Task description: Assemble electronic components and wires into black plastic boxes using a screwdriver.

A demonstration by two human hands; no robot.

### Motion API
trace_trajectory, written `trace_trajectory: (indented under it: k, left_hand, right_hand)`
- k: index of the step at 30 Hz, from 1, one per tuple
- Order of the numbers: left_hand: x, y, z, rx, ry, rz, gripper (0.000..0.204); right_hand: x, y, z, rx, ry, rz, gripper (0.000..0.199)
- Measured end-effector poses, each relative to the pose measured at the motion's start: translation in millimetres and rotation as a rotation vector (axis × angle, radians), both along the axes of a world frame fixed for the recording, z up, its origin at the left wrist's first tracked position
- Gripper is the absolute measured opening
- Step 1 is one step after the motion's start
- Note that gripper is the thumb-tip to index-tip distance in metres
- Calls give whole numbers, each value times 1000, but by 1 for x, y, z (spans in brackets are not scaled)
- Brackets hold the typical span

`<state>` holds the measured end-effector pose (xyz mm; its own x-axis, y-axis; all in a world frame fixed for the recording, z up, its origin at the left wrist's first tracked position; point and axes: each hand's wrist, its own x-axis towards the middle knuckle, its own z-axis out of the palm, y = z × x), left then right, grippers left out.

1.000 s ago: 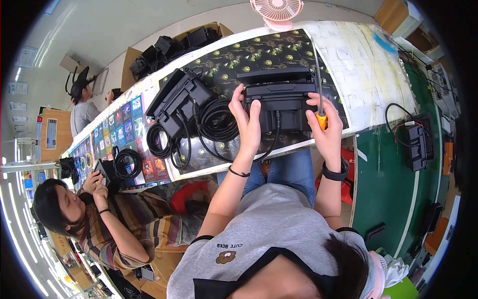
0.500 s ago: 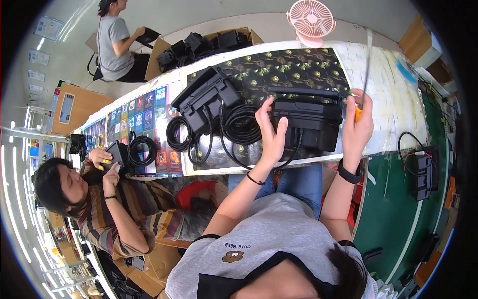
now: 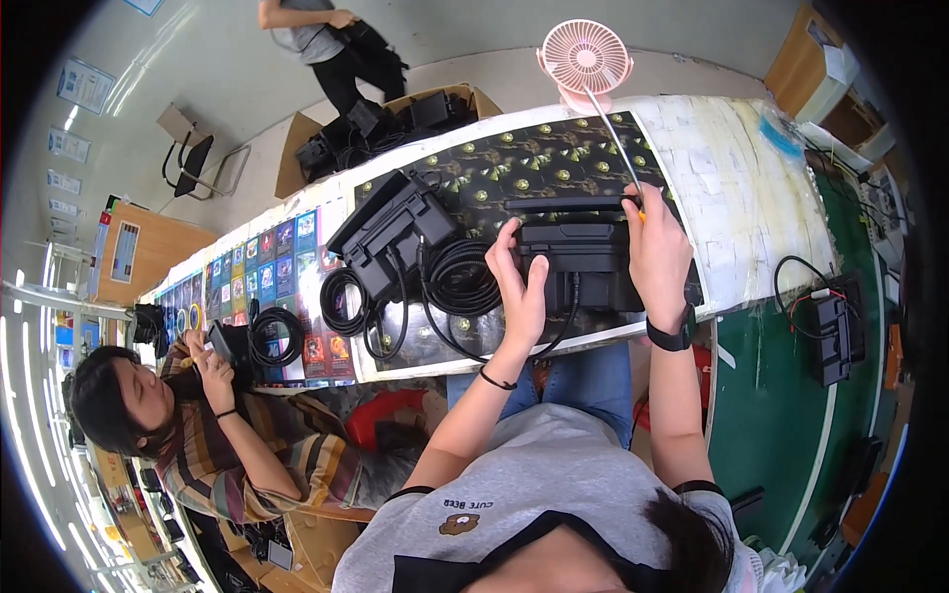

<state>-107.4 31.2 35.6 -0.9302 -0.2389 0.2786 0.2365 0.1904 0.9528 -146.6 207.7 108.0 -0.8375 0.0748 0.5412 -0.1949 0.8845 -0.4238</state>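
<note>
A black plastic box (image 3: 583,249) with a raised lid or handle bar along its back stands in front of me, a black cable running from its front. My left hand (image 3: 519,296) grips its left corner, thumb on the front and fingers along the side. In my right hand (image 3: 660,247), closed at the box's right end, is a long thin screwdriver (image 3: 617,143). Its metal shaft points up and away toward the fan, and a bit of orange handle shows by my fingers. To the left lies a second black box (image 3: 390,237) with coiled black cable (image 3: 465,277).
A pink fan (image 3: 585,59) stands at the table's far edge. Behind is a carton (image 3: 289,163) of black boxes. At left a co-worker in a striped top (image 3: 237,435) handles a black piece; another person (image 3: 326,49) stands beyond. A black device (image 3: 832,336) lies at right.
My right hand has moved left to the box's right end, and the screwdriver now tilts left. The person at the back has risen from the chair, carrying a black item.
</note>
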Motion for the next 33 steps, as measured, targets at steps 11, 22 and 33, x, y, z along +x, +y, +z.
trace_trajectory:
  k: [11,22,33]
  left_hand:
    - [-6,-5,-4,98,9,-91,61]
    - [-20,3,12,20,-184,-4,53]
    - [-73,-14,66,-553,174,-113,32]
  right_hand:
    - [-6,3,-8,3,107,-20,15]
    - [-31,2,-20,136,132,-29,11]
    - [-30,2,-19,82,80,1,11]
